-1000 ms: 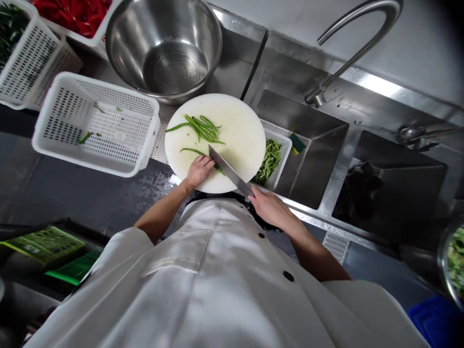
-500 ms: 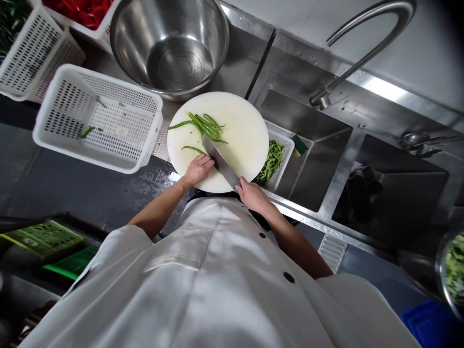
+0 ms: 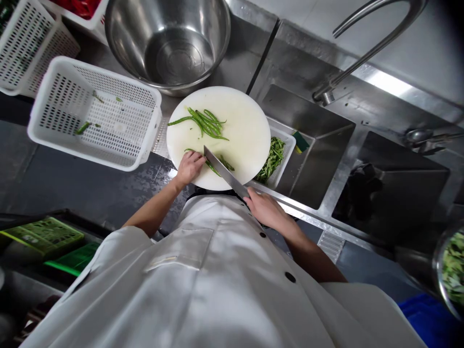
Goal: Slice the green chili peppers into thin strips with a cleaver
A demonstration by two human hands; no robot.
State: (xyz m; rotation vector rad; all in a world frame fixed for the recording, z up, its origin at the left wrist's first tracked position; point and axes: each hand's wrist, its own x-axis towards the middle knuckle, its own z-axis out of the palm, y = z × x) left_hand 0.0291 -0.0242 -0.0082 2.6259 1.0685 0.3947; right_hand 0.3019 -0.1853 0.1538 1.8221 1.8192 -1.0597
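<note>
My right hand [image 3: 266, 209] is wrapped round the handle of a cleaver [image 3: 227, 174], whose blade slants over the lower part of a round white cutting board [image 3: 250, 121]. On the board's lower left, my left hand [image 3: 190, 168] holds down a green pepper [image 3: 212, 168], which reaches under the blade. Cut green pieces [image 3: 226, 163] lie just right of the blade. Several whole green peppers [image 3: 206, 123] are piled on the upper left of the board. A white basket [image 3: 286, 157] of cut green peppers [image 3: 272, 159] sits at the board's right, partly over the sink.
A white perforated basket [image 3: 143, 140] with a few green bits stands left of the board. Behind is a large steel bowl [image 3: 177, 53]. To the right are a sink [image 3: 315, 169], a tap [image 3: 366, 53] and a green sponge [image 3: 300, 142].
My left hand has shifted left along the board. The cleaver and my right hand have moved slightly right and down, and cut pieces now show beside the blade.
</note>
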